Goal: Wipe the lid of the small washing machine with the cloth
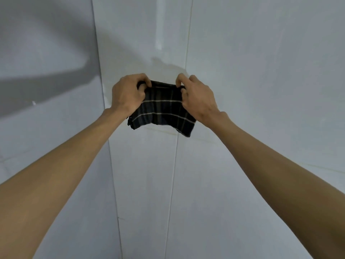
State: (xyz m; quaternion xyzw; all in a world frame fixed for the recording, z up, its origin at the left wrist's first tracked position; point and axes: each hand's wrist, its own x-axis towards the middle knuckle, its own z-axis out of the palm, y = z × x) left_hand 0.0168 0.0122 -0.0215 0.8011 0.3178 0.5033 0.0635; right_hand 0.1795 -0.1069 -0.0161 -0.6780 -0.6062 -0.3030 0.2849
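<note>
A dark plaid cloth (162,109) with thin white lines hangs in the air between both hands, at the middle of the head view. My left hand (127,94) pinches its upper left corner. My right hand (197,98) pinches its upper right corner. The cloth droops below the hands, folded or bunched at its lower edge. Both arms stretch forward toward the wall. No washing machine or lid is in view.
Pale grey wall panels (261,90) fill the whole view, with vertical seams (112,165) left of centre and another seam (173,174) at centre. A broad shadow (46,81) lies across the left panel.
</note>
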